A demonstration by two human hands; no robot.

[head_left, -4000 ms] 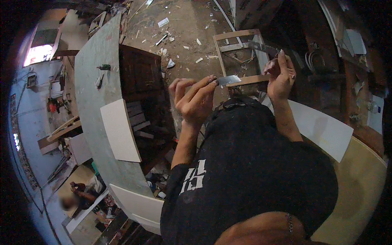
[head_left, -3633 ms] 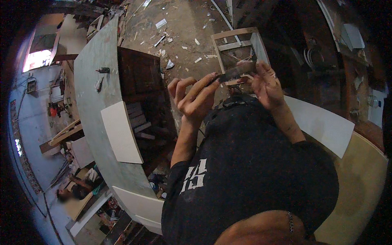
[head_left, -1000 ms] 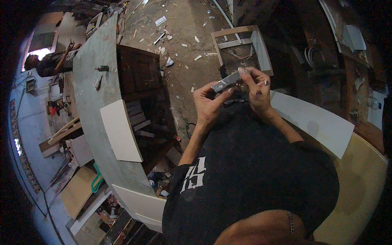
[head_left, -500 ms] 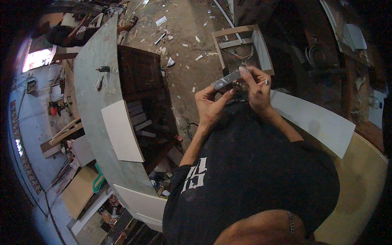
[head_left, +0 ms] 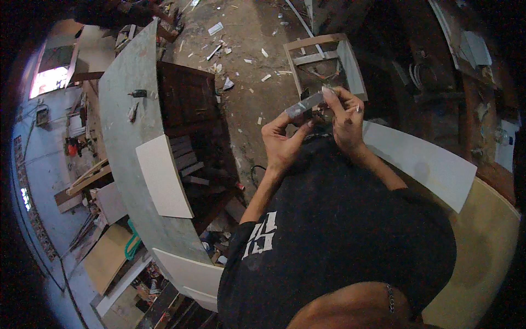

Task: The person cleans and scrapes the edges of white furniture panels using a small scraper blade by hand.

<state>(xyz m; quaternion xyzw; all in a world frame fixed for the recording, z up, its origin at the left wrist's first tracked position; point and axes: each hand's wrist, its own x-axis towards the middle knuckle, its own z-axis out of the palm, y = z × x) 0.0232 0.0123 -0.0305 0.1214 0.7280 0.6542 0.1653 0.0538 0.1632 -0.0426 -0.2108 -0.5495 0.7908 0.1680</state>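
My left hand (head_left: 280, 143) is closed with fingers and thumb pinching one end of a small grey bar-shaped piece (head_left: 304, 106) with light marks on it. At its other end, my right hand (head_left: 345, 114) pinches the piece between fingertips and thumb. The piece is held up in front of my dark shirt, slanting upward to the right; its exact kind I cannot make out. Something dark shows under it between the hands. A small white thing (head_left: 359, 109) sits at the fingers of my right hand.
To my left runs a long grey-green worktop (head_left: 126, 120) bearing a pale panel (head_left: 164, 176) and a small dark tool (head_left: 137, 94). Beneath is a brown cabinet door (head_left: 189, 98). A wooden frame (head_left: 315, 41) stands ahead on the littered floor. A white board (head_left: 422, 164) lies to my right.
The grey piece and my hands have shifted only slightly. At the upper left, another person's dark shape has moved up toward the far edge of the view.
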